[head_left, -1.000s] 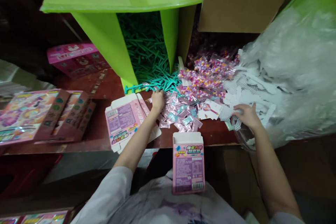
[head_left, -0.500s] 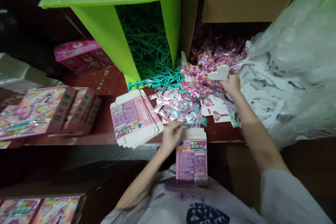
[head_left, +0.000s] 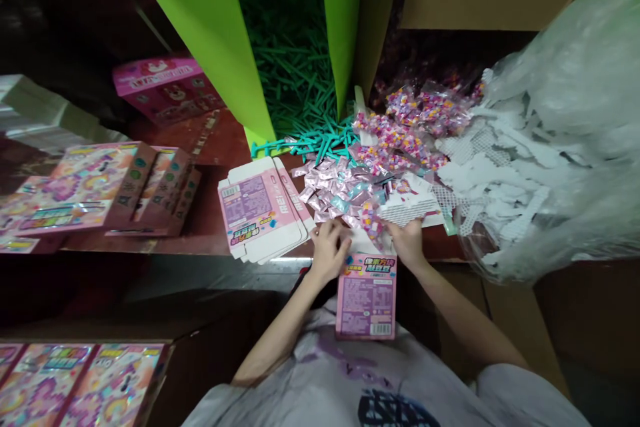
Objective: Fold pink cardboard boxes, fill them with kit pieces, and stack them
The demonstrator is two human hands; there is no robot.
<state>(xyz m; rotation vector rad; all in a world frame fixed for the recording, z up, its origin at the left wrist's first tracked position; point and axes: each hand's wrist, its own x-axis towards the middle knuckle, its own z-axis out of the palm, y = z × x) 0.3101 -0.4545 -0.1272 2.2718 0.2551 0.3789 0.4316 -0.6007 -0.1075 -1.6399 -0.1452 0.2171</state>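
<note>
A small pink box (head_left: 367,297) stands upright on my lap against the table edge, its top open. My left hand (head_left: 330,250) is at the box's upper left corner with fingers curled; what they grip is hidden. My right hand (head_left: 407,243) is at the upper right corner, closed on a white mesh board (head_left: 407,212) and a small packet of coloured beads (head_left: 373,220) just above the opening. Right behind both hands lies a pile of pink foil sachets (head_left: 335,183).
A stack of flat pink cartons (head_left: 260,207) lies left of my hands. Teal sticks (head_left: 310,140) spill from a green box (head_left: 215,47). Bead bags (head_left: 410,127) and a clear bag of white mesh pieces (head_left: 500,173) fill the right. Printed pink boxes (head_left: 100,187) sit at left.
My left hand came back from the sachet pile with a teal stick to the box mouth. My right hand picked a mesh board from the bag, reached the bead bags, then moved to the box.
</note>
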